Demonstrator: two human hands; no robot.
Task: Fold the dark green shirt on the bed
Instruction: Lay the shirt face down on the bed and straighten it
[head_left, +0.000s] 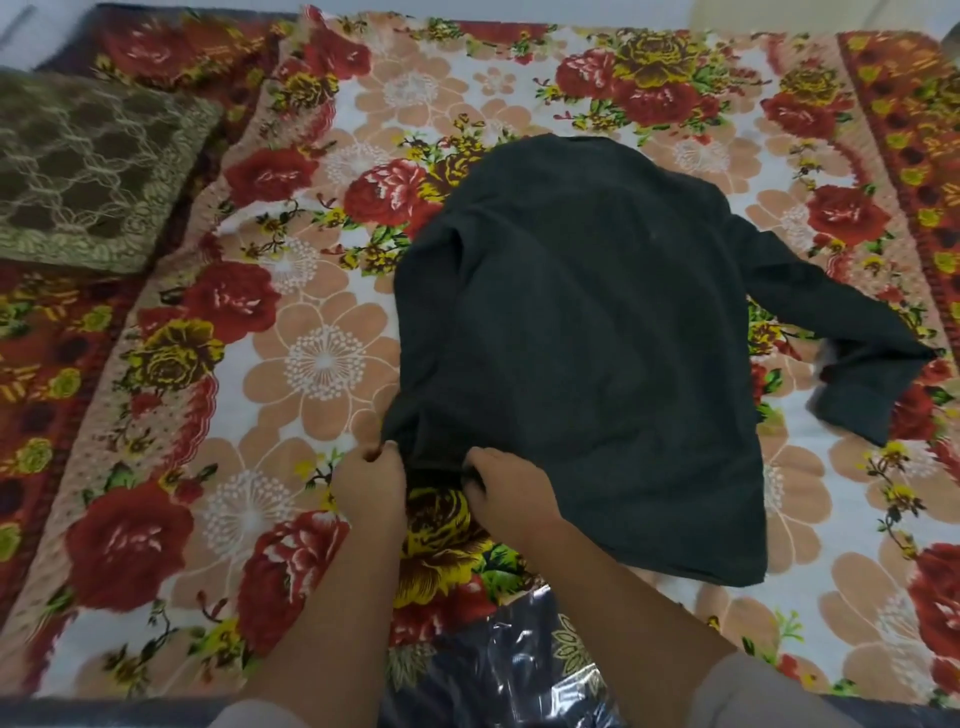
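Reaching forward from the near edge of the bed (857, 571), both bare forearms converge on the closest hem of the dark green shirt (582, 332). That shirt lies spread on the floral bedspread (311, 312) beyond the fingers, its body running away from them toward the far side, with one long sleeve (852, 332) stretched out well to the right of the fingers and bent back at the cuff. Its left side looks folded in, giving a straight edge that ends just above the left hand. The left hand (370, 486) is curled, its fingers (375, 454) pinching the shirt's near left corner. The right hand (511, 493), just beside it, has its fingers (475, 486) tucked under the hem, gripping the cloth. A brown patterned cushion (88, 171) rests far off to the left of the fingers, and a glossy plastic-wrapped packet (509, 670) sits between the forearms, behind the fingers.
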